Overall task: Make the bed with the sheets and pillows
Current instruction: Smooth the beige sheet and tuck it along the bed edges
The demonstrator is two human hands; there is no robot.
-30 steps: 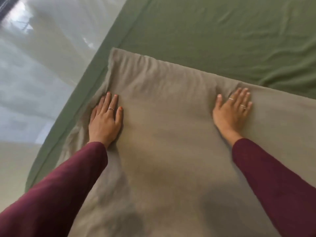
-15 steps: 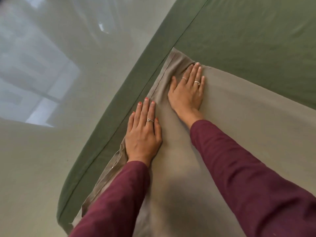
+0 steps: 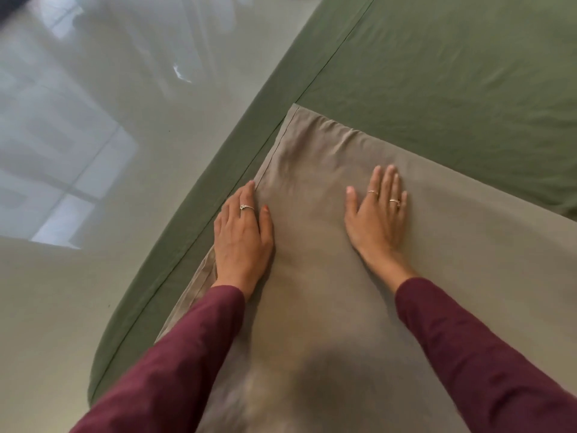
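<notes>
We press both hands flat on the pillow [image 3: 390, 276], which lies on the green sheet [image 3: 452, 89] near the bed's left edge, its far corner at about 11 o'clock from our hands. Left hand [image 3: 242, 235] rests on the pillow's left seam, fingers straight, holding nothing. Right hand [image 3: 376, 220] lies flat at 3 o'clock from it, fingers spread, well apart from the left. We judge the pillow soft and light, its case loose and prone to creasing; it gives under our palms. To shift it, we would take it by the seamed edge or corners. The glossy floor [image 3: 93, 151] lies at 9 o'clock.
</notes>
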